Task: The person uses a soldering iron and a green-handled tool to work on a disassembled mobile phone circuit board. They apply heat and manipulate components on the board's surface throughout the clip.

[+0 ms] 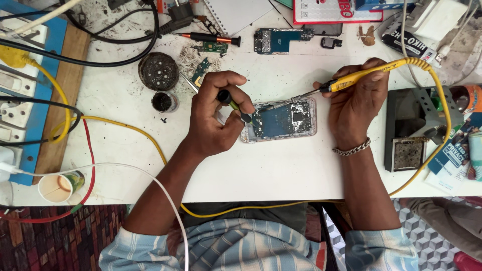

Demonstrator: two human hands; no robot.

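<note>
Near middle of white worktop (281, 170): one opened phone (279, 120), back off, clear-edged shell, blue board and grey metal shields exposed.

Left hand (216, 118): closed around one small screwdriver (232, 104), black handle with green neck, tip down at phone's left end. Thin metal tweezers (190, 83) poking out behind the same hand.

Right hand (359, 100): closed around one soldering iron (351, 79), yellow handle, metal tip resting on phone's top edge; yellow cable (442, 100) looping from it past the right edge and back along the front edge. Metal chain bracelet (353, 148) on the wrist.

Back edge, right of centre: flat white card with red border (334, 15), rectangular. Right edge: blue and white printed leaflets (452, 158), glossy, overlapping; count unclear. Beside them: one grey metal iron stand (414, 125) with square dark sponge tray.

Back area, left of centre: two round dark tins (158, 71), one large and grimy, one small; one loose blue circuit board (278, 40); one screwdriver with orange collar (211, 37).

Left edge: blue and white socket board (20, 100) on wood, black, yellow and red cables crossing. Front left corner: one paper cup (57, 186), pale drink inside.
</note>
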